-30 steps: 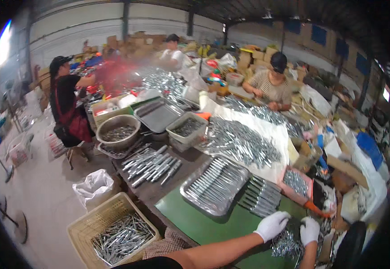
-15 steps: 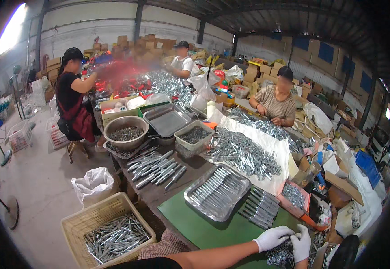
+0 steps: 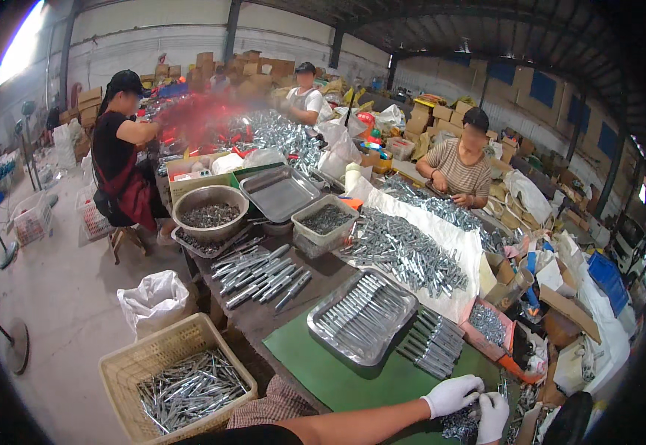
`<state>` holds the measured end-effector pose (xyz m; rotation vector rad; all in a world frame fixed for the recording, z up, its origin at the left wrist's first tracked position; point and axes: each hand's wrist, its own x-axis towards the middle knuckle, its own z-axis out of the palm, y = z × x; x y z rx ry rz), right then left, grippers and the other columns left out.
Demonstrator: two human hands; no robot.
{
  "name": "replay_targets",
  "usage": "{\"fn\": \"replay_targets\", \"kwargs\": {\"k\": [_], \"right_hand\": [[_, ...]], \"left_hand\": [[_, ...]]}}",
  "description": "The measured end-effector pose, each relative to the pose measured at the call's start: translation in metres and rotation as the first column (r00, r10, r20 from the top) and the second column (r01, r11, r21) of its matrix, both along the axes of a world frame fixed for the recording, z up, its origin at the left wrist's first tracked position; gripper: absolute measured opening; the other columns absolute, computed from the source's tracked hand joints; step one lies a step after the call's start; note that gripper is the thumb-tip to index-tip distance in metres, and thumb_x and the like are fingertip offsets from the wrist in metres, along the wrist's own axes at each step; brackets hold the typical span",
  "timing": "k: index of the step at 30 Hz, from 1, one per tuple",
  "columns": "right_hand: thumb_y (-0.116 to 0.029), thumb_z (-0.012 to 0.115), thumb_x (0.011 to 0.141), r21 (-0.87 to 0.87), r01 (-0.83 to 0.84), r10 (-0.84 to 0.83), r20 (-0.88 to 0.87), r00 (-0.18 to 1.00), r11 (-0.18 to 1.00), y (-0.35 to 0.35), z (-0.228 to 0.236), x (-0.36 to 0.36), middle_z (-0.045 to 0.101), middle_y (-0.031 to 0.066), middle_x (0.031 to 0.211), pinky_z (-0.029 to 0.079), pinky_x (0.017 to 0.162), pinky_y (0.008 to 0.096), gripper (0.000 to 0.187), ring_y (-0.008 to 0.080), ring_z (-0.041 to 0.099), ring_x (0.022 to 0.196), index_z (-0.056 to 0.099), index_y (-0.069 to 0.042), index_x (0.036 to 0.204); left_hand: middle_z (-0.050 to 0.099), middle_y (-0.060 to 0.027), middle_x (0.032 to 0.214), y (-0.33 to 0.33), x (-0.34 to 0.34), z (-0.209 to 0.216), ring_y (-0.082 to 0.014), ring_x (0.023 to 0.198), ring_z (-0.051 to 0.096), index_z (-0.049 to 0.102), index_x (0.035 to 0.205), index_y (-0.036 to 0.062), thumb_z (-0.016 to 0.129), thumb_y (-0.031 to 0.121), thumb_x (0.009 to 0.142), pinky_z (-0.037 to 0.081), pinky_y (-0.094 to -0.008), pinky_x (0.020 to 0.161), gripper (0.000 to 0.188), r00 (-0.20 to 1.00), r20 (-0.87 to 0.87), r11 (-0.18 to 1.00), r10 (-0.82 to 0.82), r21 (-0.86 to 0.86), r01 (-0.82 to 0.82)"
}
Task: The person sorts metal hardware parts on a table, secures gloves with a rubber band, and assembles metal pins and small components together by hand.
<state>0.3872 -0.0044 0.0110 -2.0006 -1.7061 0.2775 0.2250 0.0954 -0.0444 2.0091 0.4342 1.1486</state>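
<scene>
Both my hands wear white gloves at the near right edge of the green mat [image 3: 293, 348]. My left hand [image 3: 453, 395] has its fingers bent and drawn together toward my right hand [image 3: 492, 417], which is curled as well. What lies in their fingers is too small or hidden to make out. Beneath them is a dark heap of small metal parts [image 3: 458, 426]. Just beyond, a row of threaded metal rods [image 3: 430, 343] lies side by side on the mat. To its left, a silver tray [image 3: 323, 343] holds more rods in a neat line.
A white sheet [image 3: 467, 248] bears a large heap of metal sleeves. Beyond the mat lie loose rods [image 3: 260, 274], a plastic tub [image 3: 326, 241] and a steel bowl [image 3: 211, 231]. A basket of rods [image 3: 156, 345] stands at lower left. Several co-workers sit around the tables.
My right hand has shifted down and slightly left, its fingers now more curled. My left hand has barely moved. The co-workers' arms and heads have moved a little.
</scene>
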Motion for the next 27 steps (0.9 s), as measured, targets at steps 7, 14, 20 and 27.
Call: {"fn": "replay_targets", "kwargs": {"k": [7, 14, 20, 27], "right_hand": [[-0.022, 0.055, 0.1, -0.015, 0.125, -0.126, -0.087, 0.988, 0.992, -0.024, 0.036, -0.054, 0.066, 0.0182, 0.11, 0.046, 0.097, 0.046, 0.025, 0.0342, 0.061, 0.105, 0.067, -0.004, 0.111], [-0.021, 0.065, 0.093, 0.215, 0.144, -0.148, 0.002, 0.989, 0.966, -0.031, 0.005, -0.047, 0.071, 0.0186, 0.101, 0.052, 0.083, 0.0449, 0.021, 0.0373, 0.067, 0.094, 0.069, -0.005, 0.105], [-0.015, 0.063, 0.094, 0.324, 0.223, -0.202, -0.097, 0.975, 0.919, -0.053, 0.008, -0.057, 0.07, 0.0156, 0.1, 0.052, 0.082, 0.0432, 0.013, 0.0362, 0.067, 0.092, 0.067, -0.006, 0.102], [-0.009, 0.07, 0.087, 0.408, 0.408, -0.298, -0.307, 0.904, 0.817, -0.099, -0.044, -0.084, 0.071, 0.0142, 0.092, 0.054, 0.073, 0.0405, 0.012, 0.0331, 0.069, 0.081, 0.068, -0.006, 0.098]], "left_hand": [[0.069, -0.0149, 0.095, -0.003, 0.003, -0.005, -0.0315, 0.092, 0.067, 0.064, 0.102, 0.0025, 0.06, 0.02, 0.097, 0.052, -0.0393, 0.085, 0.019, 0.99, 0.056, 0.968, -0.126, -0.21, 0.135], [0.067, -0.0161, 0.099, -0.002, -0.006, 0.005, -0.0352, 0.096, 0.065, 0.068, 0.101, 0.0046, 0.061, 0.022, 0.096, 0.053, -0.042, 0.088, 0.02, 0.987, -0.075, 0.982, -0.141, -0.141, 0.13], [0.069, -0.0156, 0.096, 0.015, -0.015, 0.016, -0.0339, 0.092, 0.067, 0.069, 0.096, 0.0038, 0.068, 0.016, 0.091, 0.053, -0.042, 0.085, 0.014, 0.976, -0.161, 0.983, 0.148, -0.081, -0.163], [0.066, -0.0122, 0.09, 0.001, -0.002, 0.015, -0.034, 0.09, 0.063, 0.071, 0.092, 0.0076, 0.073, 0.012, 0.083, 0.049, -0.0435, 0.081, 0.011, 0.945, -0.301, 0.973, 0.132, 0.219, -0.066]]}}
